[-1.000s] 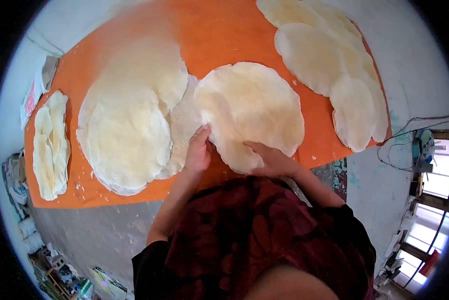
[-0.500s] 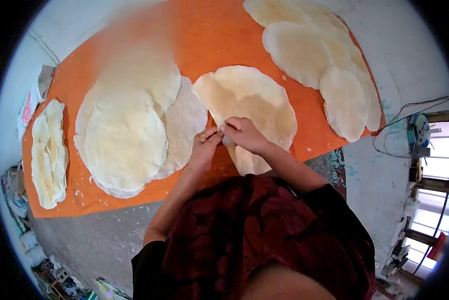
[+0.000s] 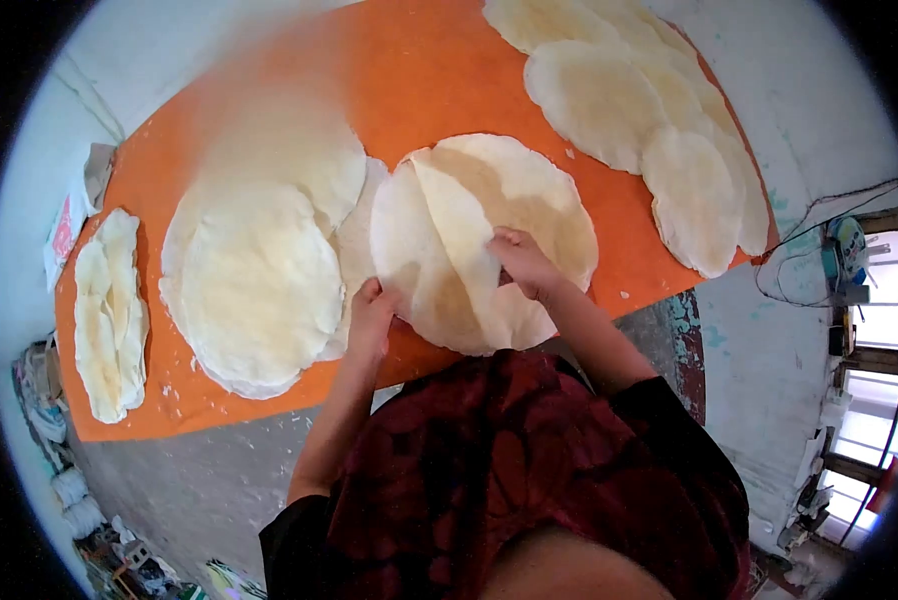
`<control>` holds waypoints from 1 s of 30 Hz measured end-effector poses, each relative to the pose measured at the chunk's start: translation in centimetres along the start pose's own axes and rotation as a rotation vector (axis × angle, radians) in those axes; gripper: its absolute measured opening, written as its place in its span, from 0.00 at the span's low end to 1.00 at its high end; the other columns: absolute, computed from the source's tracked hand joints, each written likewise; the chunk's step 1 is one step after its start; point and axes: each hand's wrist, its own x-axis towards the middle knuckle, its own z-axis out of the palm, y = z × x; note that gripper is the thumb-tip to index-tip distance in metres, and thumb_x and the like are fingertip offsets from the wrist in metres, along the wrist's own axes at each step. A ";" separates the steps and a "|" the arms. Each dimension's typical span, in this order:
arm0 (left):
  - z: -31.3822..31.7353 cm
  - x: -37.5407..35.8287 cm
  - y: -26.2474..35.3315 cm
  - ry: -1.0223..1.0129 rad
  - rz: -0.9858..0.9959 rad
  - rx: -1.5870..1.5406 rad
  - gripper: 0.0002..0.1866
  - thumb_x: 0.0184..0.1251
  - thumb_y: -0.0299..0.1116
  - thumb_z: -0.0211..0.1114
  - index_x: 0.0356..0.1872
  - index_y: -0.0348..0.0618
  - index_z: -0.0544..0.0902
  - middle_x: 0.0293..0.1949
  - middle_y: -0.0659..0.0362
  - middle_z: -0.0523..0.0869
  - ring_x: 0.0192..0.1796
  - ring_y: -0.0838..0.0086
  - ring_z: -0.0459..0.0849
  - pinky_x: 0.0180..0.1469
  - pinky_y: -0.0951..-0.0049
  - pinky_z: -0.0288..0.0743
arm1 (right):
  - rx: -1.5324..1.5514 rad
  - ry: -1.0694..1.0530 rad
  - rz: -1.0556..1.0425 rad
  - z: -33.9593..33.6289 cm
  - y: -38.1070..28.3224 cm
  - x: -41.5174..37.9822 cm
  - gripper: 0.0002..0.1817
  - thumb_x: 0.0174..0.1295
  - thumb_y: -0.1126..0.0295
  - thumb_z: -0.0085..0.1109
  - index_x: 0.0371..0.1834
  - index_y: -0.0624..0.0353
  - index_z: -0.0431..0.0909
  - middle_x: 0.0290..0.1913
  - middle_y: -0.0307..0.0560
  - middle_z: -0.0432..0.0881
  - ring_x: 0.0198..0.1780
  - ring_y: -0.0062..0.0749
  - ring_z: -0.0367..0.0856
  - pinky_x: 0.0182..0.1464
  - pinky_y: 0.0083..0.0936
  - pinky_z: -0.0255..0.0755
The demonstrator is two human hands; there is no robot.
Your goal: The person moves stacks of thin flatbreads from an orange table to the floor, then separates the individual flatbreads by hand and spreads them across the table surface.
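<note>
In front of me on the orange cloth lies a thin, round, pale flatbread (image 3: 554,215), its surface uneven and its rim wavy. A flap (image 3: 459,215) runs across its middle, its edge raised and casting a shadow. My right hand (image 3: 524,262) is closed on that flap's edge, fingers pinched. At the lower left rim my left hand (image 3: 372,318) grips the edge between thumb and fingers; its fingertips are partly hidden. Left of it, a stack of similar flatbreads (image 3: 259,285) overlaps, close to my left hand.
More flatbreads (image 3: 594,105) overlap at the table's upper right. A folded bundle of them (image 3: 111,315) lies at the left end. The orange cloth (image 3: 429,80) has scattered crumbs. A white bag (image 3: 72,225) leans by the wall; cables (image 3: 804,240) hang at right.
My hands have moved apart from the pinch at the flatbread's left edge. Its left part is now spread out leftward, with a flap across the middle held by my right hand.
</note>
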 end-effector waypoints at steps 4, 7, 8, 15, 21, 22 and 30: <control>2.7 2.0 3.9 0.011 -0.032 0.036 0.12 0.55 0.26 0.55 0.40 0.35 0.75 0.35 0.55 0.81 0.35 0.71 0.79 0.38 0.75 0.75 | -0.160 -0.105 -0.038 1.2 -0.9 -1.0 0.09 0.54 0.65 0.47 0.28 0.59 0.73 0.24 0.39 0.72 0.25 0.24 0.72 0.23 0.26 0.72; 2.7 7.5 1.6 -0.068 0.253 0.679 0.11 0.55 0.32 0.57 0.36 0.37 0.78 0.32 0.54 0.81 0.33 0.71 0.80 0.35 0.73 0.74 | -0.220 -0.094 -0.028 1.3 -1.3 -0.9 0.07 0.53 0.67 0.48 0.31 0.58 0.71 0.26 0.40 0.72 0.27 0.24 0.72 0.24 0.26 0.72; 4.9 6.6 3.1 -0.116 0.234 0.826 0.12 0.55 0.35 0.57 0.35 0.37 0.78 0.30 0.53 0.82 0.33 0.70 0.80 0.34 0.72 0.74 | -0.247 -0.050 -0.050 1.7 -2.0 -1.5 0.06 0.53 0.68 0.49 0.31 0.58 0.71 0.27 0.40 0.72 0.28 0.24 0.72 0.25 0.25 0.72; 10.9 5.2 5.5 -0.333 0.461 0.865 0.17 0.58 0.41 0.58 0.39 0.37 0.79 0.34 0.53 0.83 0.34 0.70 0.81 0.38 0.73 0.73 | 0.122 0.090 -0.265 0.5 -4.1 -1.7 0.14 0.57 0.68 0.50 0.46 0.59 0.73 0.40 0.40 0.76 0.37 0.22 0.73 0.38 0.20 0.70; 3.0 4.0 18.9 -0.152 0.286 0.325 0.17 0.58 0.39 0.59 0.41 0.35 0.78 0.35 0.61 0.82 0.35 0.80 0.78 0.38 0.77 0.73 | 0.250 0.131 -0.244 -10.2 -9.3 0.6 0.17 0.61 0.64 0.48 0.48 0.64 0.72 0.45 0.46 0.76 0.44 0.33 0.74 0.46 0.29 0.70; 0.7 4.3 20.5 -0.002 0.280 0.393 0.16 0.58 0.39 0.60 0.40 0.35 0.79 0.34 0.61 0.81 0.35 0.80 0.78 0.38 0.78 0.73 | 0.397 0.098 -0.264 -10.3 -10.8 0.0 0.16 0.61 0.65 0.47 0.48 0.64 0.71 0.45 0.47 0.76 0.44 0.34 0.74 0.47 0.30 0.70; -27.7 9.3 20.3 0.385 0.636 0.070 0.06 0.51 0.33 0.58 0.23 0.41 0.76 0.23 0.63 0.74 0.25 0.78 0.71 0.27 0.76 0.65 | 0.511 0.354 -0.152 -15.1 -12.4 7.0 0.16 0.60 0.68 0.46 0.49 0.63 0.70 0.47 0.48 0.76 0.47 0.39 0.75 0.50 0.35 0.71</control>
